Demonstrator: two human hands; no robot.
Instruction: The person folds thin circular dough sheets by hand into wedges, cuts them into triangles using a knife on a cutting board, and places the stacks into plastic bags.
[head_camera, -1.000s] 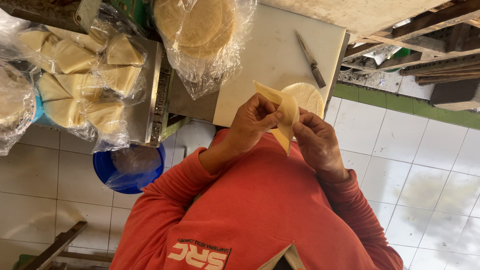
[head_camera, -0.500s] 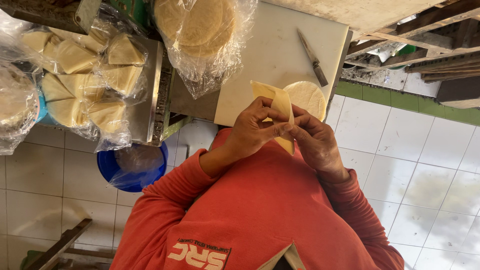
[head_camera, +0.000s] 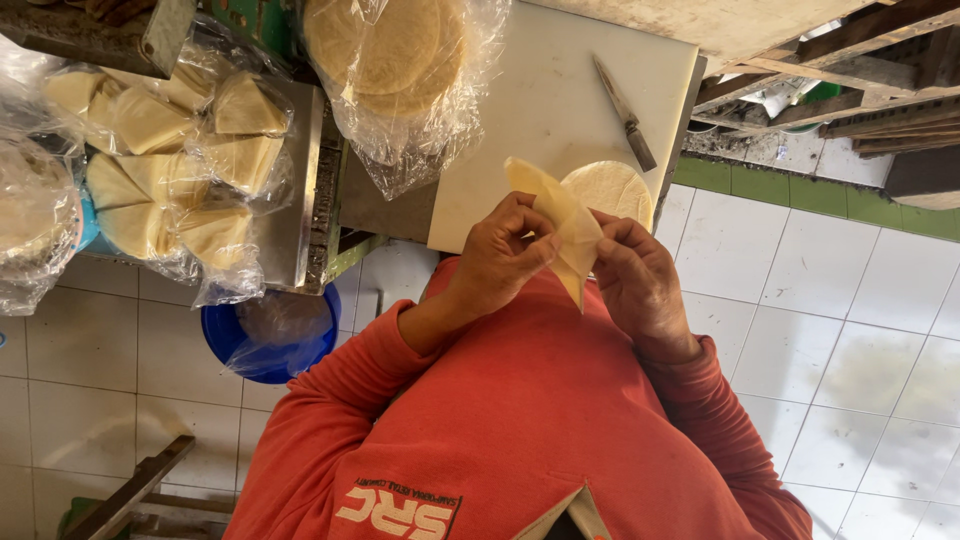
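Pale thin wrapper sheet (head_camera: 560, 225) (folded into a cone) held upright.

Folded wrapper sheet (head_camera: 560, 225) now sits narrower and more upright than a second ago; left hand (head_camera: 505, 255) and right hand (head_camera: 635, 275) stand closer together, fingers pinching its edges

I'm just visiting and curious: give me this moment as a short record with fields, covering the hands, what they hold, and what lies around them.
Left hand: pinches the folded wrapper
Right hand: holds the same wrapper from the other side
Cutting board: white, ahead of the hands
Round wrappers: stacked on the board
Knife: lies on the board, untouched
Bagged rounds: clear plastic, at the board's edge
Bagged wedges: on a metal tray
Blue bucket: on the tiled floor
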